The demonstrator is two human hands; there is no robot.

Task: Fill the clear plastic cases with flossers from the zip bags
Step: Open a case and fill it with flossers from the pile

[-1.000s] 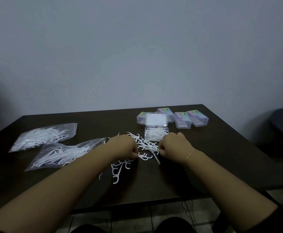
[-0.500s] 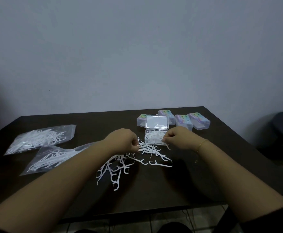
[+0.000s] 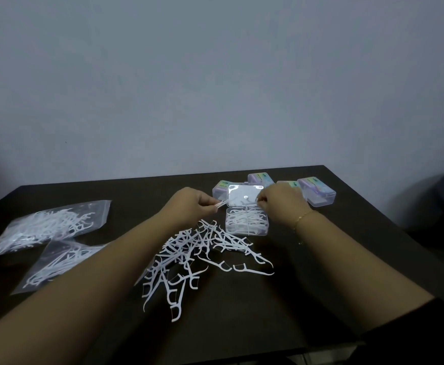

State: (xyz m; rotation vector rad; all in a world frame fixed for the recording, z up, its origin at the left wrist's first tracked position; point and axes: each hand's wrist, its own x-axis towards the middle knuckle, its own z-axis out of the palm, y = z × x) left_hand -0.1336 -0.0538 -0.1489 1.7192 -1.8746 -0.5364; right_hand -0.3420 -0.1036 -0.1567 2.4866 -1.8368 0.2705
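On the far left of the dark table (image 3: 321, 312) I see two zip bags. The back bag (image 3: 49, 227) is full of white flossers. The front bag (image 3: 57, 267) lies just beside it, partly under my left arm, and it has flossers inside too.

Next comes my left hand (image 3: 189, 204). Its fingers are curled, and the tips pinch a small bunch of flossers (image 3: 222, 204) next to the case lid.

Below my hands lies a loose pile of flossers (image 3: 199, 256), spread out on the table. They look very light, thin and a bit bendy, with hooks that catch on each other. I think it is best to take them by the long handles, a few at a time, all pointing one way.

Then comes the open case (image 3: 247, 222). It is clear, and many flossers already lie in its tray. Its lid (image 3: 242, 196) stands up behind.

My right hand (image 3: 281, 204) is curled by the lid's right edge. I cannot tell what it holds.

Behind it sit closed cases (image 3: 318, 191) with colored labels.
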